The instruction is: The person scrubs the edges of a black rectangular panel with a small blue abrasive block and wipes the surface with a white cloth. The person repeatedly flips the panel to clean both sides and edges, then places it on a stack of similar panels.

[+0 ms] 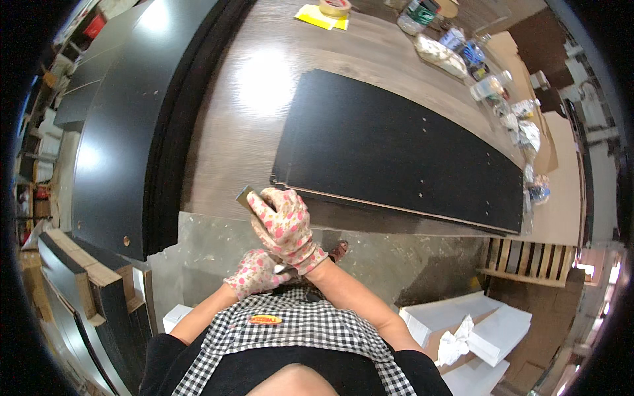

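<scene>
Both my hands wear white gloves with pink flowers. My right hand (285, 224) is raised at the near edge of the brown workbench (251, 112) and grips a small flat block (246, 195), a corner of which shows at the fingertips. My left hand (256, 273) is lower, close to my checked apron, with its fingers curled; a small pale piece shows at its edge, and I cannot tell what it is. A long black panel (396, 152) lies flat on the bench just beyond my right hand, pale raw edge facing me.
Large dark boards (119, 132) lean at the left. A tape roll (335, 7) on yellow paper, bottles and bags (462, 53) crowd the bench's far right. White boxes (475, 323) and a wooden pallet (528, 261) stand on the concrete floor at lower right.
</scene>
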A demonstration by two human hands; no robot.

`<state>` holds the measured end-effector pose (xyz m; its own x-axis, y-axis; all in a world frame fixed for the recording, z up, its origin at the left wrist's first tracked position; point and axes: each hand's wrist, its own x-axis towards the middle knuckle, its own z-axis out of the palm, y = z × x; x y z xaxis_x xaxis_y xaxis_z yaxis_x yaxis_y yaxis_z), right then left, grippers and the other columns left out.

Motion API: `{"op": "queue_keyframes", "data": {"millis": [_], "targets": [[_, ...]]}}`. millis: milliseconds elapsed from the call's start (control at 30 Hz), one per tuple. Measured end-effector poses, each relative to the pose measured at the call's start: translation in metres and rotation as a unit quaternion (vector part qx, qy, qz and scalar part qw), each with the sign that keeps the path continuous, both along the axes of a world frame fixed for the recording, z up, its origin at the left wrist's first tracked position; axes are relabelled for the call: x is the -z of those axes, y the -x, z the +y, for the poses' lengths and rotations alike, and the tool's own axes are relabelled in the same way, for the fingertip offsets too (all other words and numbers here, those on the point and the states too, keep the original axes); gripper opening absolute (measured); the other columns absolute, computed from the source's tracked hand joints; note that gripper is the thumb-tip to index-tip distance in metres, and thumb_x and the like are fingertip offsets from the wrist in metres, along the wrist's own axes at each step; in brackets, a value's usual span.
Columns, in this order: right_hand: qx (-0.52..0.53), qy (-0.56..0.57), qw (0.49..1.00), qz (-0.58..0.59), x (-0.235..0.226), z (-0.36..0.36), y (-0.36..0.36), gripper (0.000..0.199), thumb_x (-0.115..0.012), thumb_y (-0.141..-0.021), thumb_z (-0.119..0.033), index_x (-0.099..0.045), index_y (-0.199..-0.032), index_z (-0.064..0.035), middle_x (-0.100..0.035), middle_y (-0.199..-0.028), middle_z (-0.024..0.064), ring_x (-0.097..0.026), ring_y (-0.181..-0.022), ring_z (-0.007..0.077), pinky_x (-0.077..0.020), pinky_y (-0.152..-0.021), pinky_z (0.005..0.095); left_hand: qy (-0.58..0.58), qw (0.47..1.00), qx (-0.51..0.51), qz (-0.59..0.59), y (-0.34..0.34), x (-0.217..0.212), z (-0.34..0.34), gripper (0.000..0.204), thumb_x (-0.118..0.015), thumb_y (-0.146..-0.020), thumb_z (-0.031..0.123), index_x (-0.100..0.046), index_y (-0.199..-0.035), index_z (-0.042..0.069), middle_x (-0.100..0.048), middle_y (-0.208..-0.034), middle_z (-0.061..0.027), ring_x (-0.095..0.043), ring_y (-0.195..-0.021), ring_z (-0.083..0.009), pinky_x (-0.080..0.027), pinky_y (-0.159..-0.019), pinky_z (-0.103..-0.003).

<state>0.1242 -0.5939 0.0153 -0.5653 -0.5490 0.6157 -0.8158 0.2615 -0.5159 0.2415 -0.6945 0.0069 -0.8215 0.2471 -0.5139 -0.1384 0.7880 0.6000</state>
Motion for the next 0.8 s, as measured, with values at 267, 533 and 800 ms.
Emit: {"op": "queue_keyframes", "data": {"millis": [267,533,800], "targets": [[0.258,-0.154,0.954,-0.016,0.009,0.121,0.001,0.040,-0.076,-0.077,-0.016,-0.068,-0.116,-0.0113,-0.059,-0.104,0.0099,-0.059,-0.096,0.0291,-0.0508,-0.083,0.0424,-0.096,0.994,0.000,0.047,0.033,-0.002,0.014,0.033,-0.071,-0.088,0.040,-0.070,-0.092,0.007,-0.071,-0.085,-0.0167,-0.069,-0.083,-0.0370,-0.053,-0.074,-0.047],[0.359,-0.134,0.921,-0.069,-0.028,0.175,-0.002,0.037,-0.072,-0.083,-0.017,-0.067,-0.119,-0.0127,-0.062,-0.106,0.0111,-0.059,-0.100,0.0289,-0.0509,-0.087,0.0438,-0.079,0.992,0.088,0.042,0.058,-0.007,0.036,0.038,-0.074,-0.086,0.038,-0.071,-0.101,0.004,-0.072,-0.090,-0.0200,-0.070,-0.086,-0.0371,-0.054,-0.076,-0.045],[0.399,-0.155,0.903,-0.040,0.014,0.229,0.011,0.049,-0.078,-0.076,-0.016,-0.066,-0.123,-0.0132,-0.059,-0.110,0.0151,-0.059,-0.099,0.0337,-0.0530,-0.082,0.0447,-0.167,0.978,0.059,0.109,0.082,-0.020,0.056,0.036,-0.074,-0.086,0.034,-0.071,-0.102,0.002,-0.073,-0.090,-0.0177,-0.071,-0.082,-0.0355,-0.055,-0.075,-0.042]]}}
